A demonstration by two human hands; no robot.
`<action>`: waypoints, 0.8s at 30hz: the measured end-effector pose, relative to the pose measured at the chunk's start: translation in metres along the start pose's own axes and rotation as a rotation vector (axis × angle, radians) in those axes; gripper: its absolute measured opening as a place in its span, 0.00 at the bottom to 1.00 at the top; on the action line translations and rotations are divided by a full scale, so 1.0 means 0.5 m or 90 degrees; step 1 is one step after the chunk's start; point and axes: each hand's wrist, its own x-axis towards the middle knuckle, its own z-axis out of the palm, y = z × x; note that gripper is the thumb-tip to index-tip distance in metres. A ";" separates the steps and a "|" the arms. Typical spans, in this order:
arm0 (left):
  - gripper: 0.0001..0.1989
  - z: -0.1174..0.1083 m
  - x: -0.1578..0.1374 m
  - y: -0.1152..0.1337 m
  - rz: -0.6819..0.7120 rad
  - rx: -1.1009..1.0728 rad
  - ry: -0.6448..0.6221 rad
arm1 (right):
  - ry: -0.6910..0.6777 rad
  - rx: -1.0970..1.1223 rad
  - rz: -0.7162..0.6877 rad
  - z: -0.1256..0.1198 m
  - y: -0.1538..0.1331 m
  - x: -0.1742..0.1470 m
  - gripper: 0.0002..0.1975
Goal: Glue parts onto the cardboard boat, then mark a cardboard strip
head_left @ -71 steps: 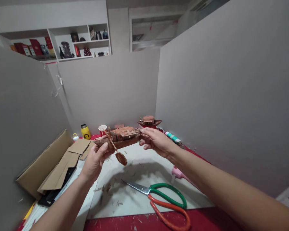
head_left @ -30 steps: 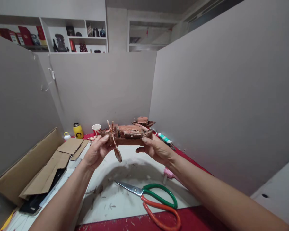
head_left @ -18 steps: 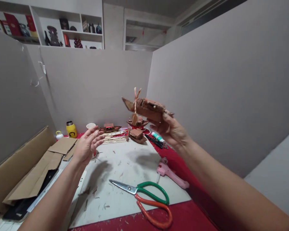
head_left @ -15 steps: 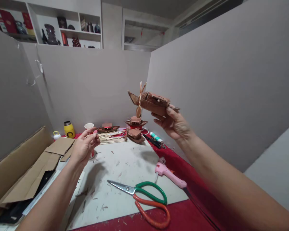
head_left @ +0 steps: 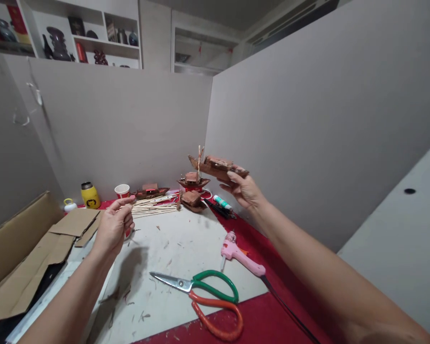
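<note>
My right hand (head_left: 241, 188) is closed around the rear part of a brown model boat (head_left: 218, 167), raised above the far end of the table. The boat has a layered cabin roof, a pointed bow to the left and light sticks standing up near the bow. My left hand (head_left: 112, 222) hovers over the left side of the white board, apart from the boat. Its fingers are curled with the tips together, and a tiny pinkish spot shows at them, too small to name. Green-and-orange-handled scissors (head_left: 197, 286) and a pink glue gun (head_left: 241, 255) lie between my arms.
Several thin sticks (head_left: 155, 206) lie at the back beside other model boats (head_left: 192, 200). A yellow bottle (head_left: 90, 196), a paper cup (head_left: 122, 191) and cardboard pieces (head_left: 32, 267) are on the left. A glue stick (head_left: 222, 202) lies right. Grey partitions (head_left: 129, 119) enclose the table.
My right hand has lowered the boat, bringing it down and away from me, closer to the boats at the back. My left hand stays curled, slightly lower. The whole view has shifted a little.
</note>
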 end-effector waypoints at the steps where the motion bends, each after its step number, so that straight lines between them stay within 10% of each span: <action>1: 0.17 -0.001 0.002 -0.002 0.009 0.001 0.017 | -0.001 0.001 0.006 0.000 0.011 0.000 0.24; 24: 0.24 0.001 0.003 -0.053 -0.111 0.025 -0.009 | -0.003 -0.088 0.098 0.031 0.174 0.032 0.30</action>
